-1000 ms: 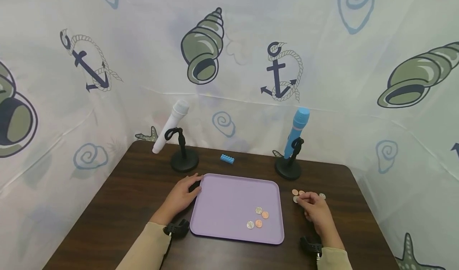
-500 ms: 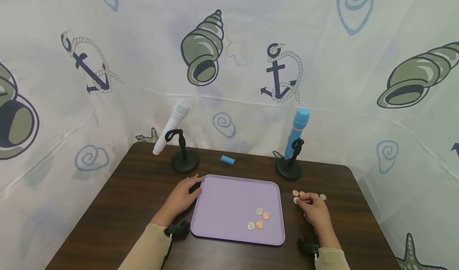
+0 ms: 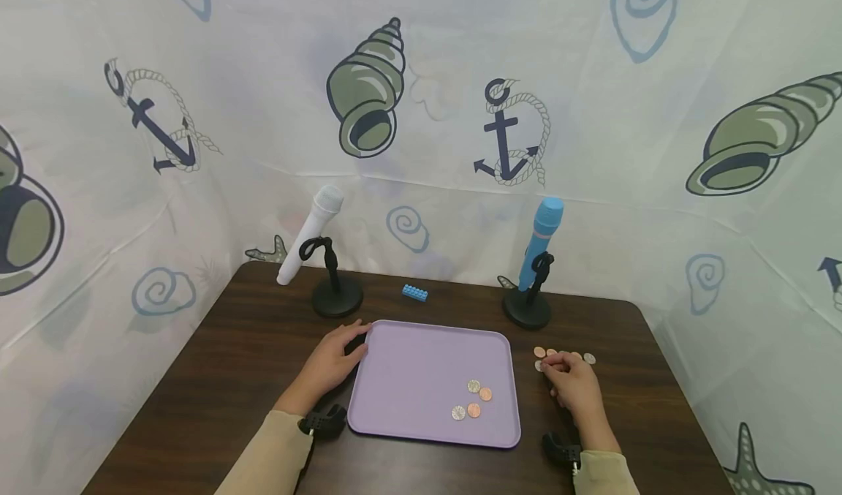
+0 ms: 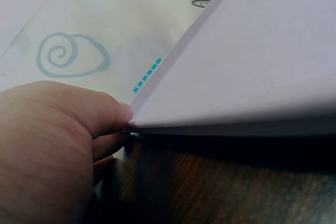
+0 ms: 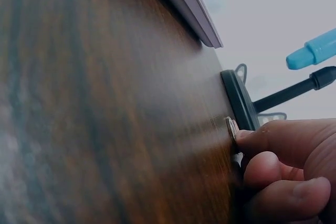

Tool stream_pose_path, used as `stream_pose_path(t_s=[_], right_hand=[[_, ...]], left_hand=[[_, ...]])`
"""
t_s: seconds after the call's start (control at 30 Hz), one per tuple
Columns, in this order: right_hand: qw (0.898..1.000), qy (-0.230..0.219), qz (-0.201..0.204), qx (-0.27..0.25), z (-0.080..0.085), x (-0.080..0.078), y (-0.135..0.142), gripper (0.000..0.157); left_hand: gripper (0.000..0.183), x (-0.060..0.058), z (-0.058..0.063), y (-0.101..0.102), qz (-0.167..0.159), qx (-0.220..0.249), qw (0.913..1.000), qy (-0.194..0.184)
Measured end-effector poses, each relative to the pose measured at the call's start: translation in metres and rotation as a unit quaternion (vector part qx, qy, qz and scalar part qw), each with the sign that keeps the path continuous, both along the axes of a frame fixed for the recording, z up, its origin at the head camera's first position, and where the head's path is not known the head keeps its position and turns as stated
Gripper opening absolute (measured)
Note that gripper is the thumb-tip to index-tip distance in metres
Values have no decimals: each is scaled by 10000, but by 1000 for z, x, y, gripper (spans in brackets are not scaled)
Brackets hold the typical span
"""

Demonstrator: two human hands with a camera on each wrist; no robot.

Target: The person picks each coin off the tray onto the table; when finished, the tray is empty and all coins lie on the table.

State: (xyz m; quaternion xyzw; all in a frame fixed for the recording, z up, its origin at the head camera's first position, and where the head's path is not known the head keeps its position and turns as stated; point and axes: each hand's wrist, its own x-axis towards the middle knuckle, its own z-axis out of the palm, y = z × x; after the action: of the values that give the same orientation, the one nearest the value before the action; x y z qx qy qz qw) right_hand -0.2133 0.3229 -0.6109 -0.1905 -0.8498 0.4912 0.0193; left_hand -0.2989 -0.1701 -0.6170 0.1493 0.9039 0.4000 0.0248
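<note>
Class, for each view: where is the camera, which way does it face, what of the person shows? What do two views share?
Head: on the head, facing forward and down over the lilac tray; left hand, right hand and both sleeves show.
Left wrist: on that wrist, looking past the left hand along the tray toward the printed backdrop; only that hand shows.
Right wrist: on that wrist, looking low across the table past the coin; only the right hand shows.
Head and right wrist share the blue microphone.
</note>
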Motion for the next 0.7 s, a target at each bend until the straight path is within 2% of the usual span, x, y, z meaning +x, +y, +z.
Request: stream_pose_path(t_s=[0.33, 0.57, 0.7], right_hand=[[9997, 71, -127, -195, -2, -1, -3, 22], [9962, 178, -337, -784, 1, 0, -4, 30], [9943, 131, -245, -1031, 6, 2, -2, 35]], left_hand=[[50, -1, -6, -3, 45, -62, 10000, 38], [50, -1, -4, -4, 49, 19, 10000, -55], [50, -3, -4, -2, -9, -13, 9999, -116]])
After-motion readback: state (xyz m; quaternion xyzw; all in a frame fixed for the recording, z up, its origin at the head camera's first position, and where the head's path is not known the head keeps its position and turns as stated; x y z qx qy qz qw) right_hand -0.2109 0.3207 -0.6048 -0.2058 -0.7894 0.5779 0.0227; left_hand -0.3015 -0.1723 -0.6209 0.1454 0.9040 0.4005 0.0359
